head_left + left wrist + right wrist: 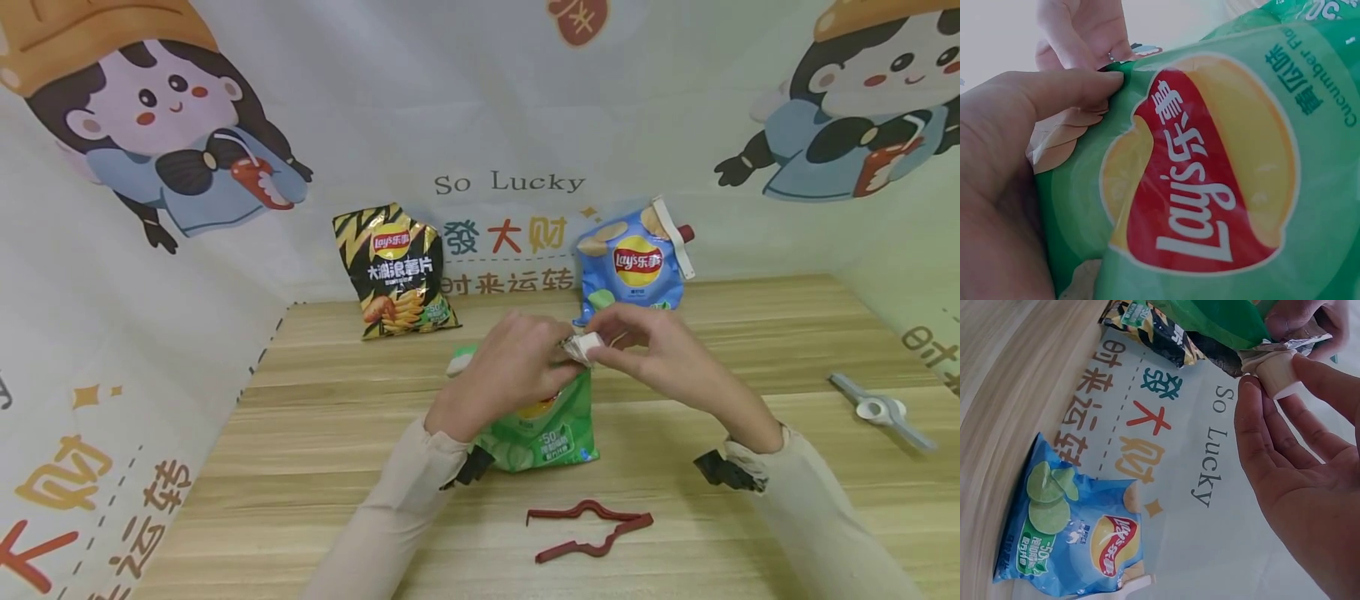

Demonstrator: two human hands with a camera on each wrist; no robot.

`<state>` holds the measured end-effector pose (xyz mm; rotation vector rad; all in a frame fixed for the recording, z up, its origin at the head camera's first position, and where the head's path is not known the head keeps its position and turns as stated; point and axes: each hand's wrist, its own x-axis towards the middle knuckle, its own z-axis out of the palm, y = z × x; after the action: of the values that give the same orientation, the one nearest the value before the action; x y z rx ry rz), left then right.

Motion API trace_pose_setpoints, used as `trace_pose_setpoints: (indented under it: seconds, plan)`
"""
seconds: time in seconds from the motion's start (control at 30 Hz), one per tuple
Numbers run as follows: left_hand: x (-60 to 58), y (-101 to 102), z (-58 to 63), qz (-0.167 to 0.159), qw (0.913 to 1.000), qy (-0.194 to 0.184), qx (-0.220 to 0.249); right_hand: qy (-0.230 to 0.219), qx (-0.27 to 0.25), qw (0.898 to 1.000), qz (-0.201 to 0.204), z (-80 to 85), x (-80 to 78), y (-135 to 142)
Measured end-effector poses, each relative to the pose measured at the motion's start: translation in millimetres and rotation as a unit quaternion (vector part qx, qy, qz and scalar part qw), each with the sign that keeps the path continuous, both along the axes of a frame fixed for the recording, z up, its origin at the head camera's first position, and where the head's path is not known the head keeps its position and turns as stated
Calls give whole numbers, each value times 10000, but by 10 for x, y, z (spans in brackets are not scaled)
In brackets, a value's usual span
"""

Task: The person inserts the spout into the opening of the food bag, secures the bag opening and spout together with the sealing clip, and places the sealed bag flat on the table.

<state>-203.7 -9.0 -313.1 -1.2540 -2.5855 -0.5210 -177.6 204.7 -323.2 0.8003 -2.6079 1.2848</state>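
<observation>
A green Lay's chip bag (540, 433), cucumber flavour, stands upright on the table, partly covered by my left hand (517, 367). That hand grips the bag's upper part; in the left wrist view its thumb (1079, 87) presses on the top edge beside the printed label (1191, 187). My right hand (660, 354) pinches a small white cylindrical cap (1279, 375) between thumb and fingers. The cap sits right at the bag's crumpled silver edge (1297, 344), next to the left fingers. The far side of the left hand's hold is hidden in the head view.
A red bag clip (592, 529) lies spread apart near the front. To the right is a grey clip (885, 412) with a white round piece. Behind stand a black chip bag (397, 271) and a blue one (630, 258) with a white clip (675, 237) and red cap (686, 233).
</observation>
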Motion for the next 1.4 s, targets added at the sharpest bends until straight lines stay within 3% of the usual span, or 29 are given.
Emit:
trace_pose_setpoints:
  seconds: [0.47,0.63,0.8,0.9,0.97,1.23,1.4]
  plan:
    - [-34,-22,-9,-14,9999,-101,-26,30,252,9997,-69,44,22,-2]
    - [-55,-34,5,-10,10000,-86,-15,544,496,9971,-196,196,124,94]
    - [-55,-58,14,-26,9998,-182,-34,1349,1052,9846,-351,301,298,215]
    - [-53,-75,11,4,9998,-178,-29,1389,1502,9787,-186,210,365,233]
    - [-57,-88,5,-2,9999,-129,-18,1169,1704,9784,-5,92,402,235]
    - [-33,-220,-14,121,9999,-76,-32,-123,1589,9811,1093,-439,518,256]
    - [-35,-318,-21,188,9998,-118,0,-273,1624,9756,1450,-645,661,180]
